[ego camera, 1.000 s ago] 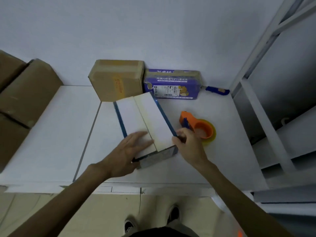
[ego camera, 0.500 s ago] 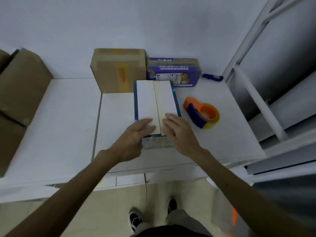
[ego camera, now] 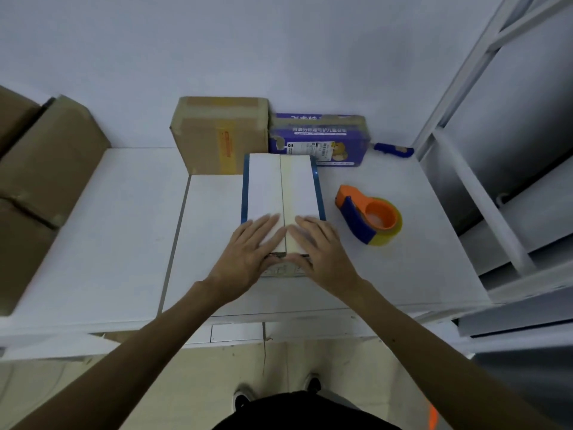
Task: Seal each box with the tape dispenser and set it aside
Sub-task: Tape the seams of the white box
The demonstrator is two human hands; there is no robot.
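Note:
A white box with blue side edges (ego camera: 280, 187) lies lengthwise on the white table (ego camera: 124, 231), its two top flaps meeting along a centre seam. My left hand (ego camera: 248, 252) lies flat on the near end of the left flap. My right hand (ego camera: 319, 246) presses flat on the near end of the right flap. Both thumbs hang over the box's near edge. An orange and blue tape dispenser (ego camera: 369, 217) with a yellowish roll rests on the table to the right of the box, untouched.
A taped brown cardboard box (ego camera: 217, 135) and a purple printed box (ego camera: 319, 138) stand against the back wall. A blue-handled tool (ego camera: 392, 148) lies beyond them. Large brown cartons (ego camera: 40, 169) crowd the left. A white metal shelf frame (ego camera: 465, 144) borders the right.
The white box has been turned from a diagonal lie to straight lengthwise. My right hand went from its corner onto the right flap, so both hands now press the flaps flat.

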